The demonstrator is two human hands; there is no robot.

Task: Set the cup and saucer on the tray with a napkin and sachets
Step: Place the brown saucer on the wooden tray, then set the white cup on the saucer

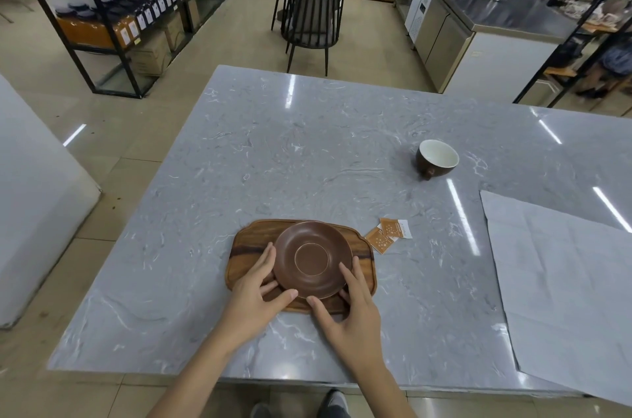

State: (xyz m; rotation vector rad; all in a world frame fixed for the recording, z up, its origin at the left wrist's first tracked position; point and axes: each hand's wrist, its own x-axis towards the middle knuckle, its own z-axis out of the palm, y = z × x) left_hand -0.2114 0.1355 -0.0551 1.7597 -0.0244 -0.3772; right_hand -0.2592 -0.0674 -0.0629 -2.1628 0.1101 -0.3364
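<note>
The saucer (313, 259), brown with a pale ring at its centre, lies on the wooden tray (246, 243), covering most of the tray's middle and right part. The left hand (254, 294) grasps the saucer's left and near rim, fingers along the edge and thumb at the front. The right hand (352, 306) holds the right and near rim the same way. Just right of the tray, two orange sachets (388, 233) lie on the grey marble table (307, 144), overlapping each other. The cup (437, 157), dark outside and white inside, stands well beyond the tray to its right. A large sheet of pale paper (561, 287) lies far right of the tray.
</note>
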